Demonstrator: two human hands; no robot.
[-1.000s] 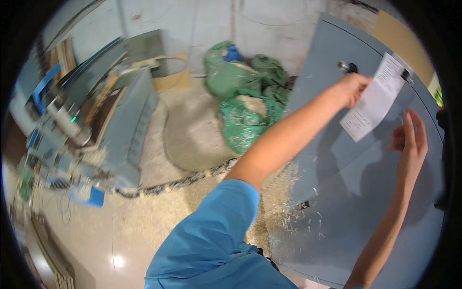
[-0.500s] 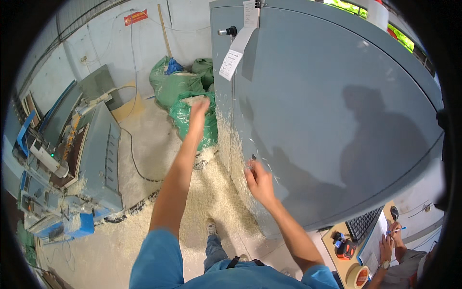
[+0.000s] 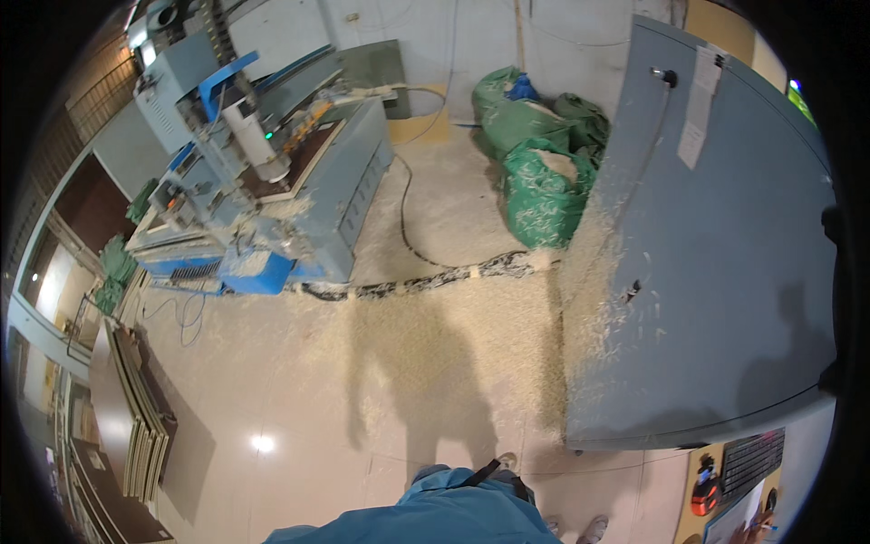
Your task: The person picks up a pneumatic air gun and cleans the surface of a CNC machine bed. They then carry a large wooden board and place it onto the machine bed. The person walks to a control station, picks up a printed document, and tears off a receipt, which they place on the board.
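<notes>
Neither of my hands is in the picture; only the blue shirt (image 3: 435,512) on my body shows at the lower edge. To my right stands a large grey-blue metal cabinet (image 3: 716,263), its door closed. A small dark latch or key (image 3: 633,290) sits on the door, too small to tell which. Pale shavings (image 3: 594,335) cling to the cabinet's left side. Beyond it, a green sack (image 3: 548,204) holding pale shavings leans against other full sacks (image 3: 517,118).
A grey-blue cutting machine (image 3: 358,181) stands at the far left. Shavings (image 3: 498,317) cover the floor, crossed by a taped cable (image 3: 426,283). Stacked boards (image 3: 136,417) lean at the left. At the lower right, a co-worker's hand (image 3: 757,530) rests by a desk (image 3: 691,485) with a keyboard (image 3: 752,461).
My view has swung left, so the cabinet and sacks now appear farther right. Both hands have left the picture: the left from before the sacks, the right from the door's latch.
</notes>
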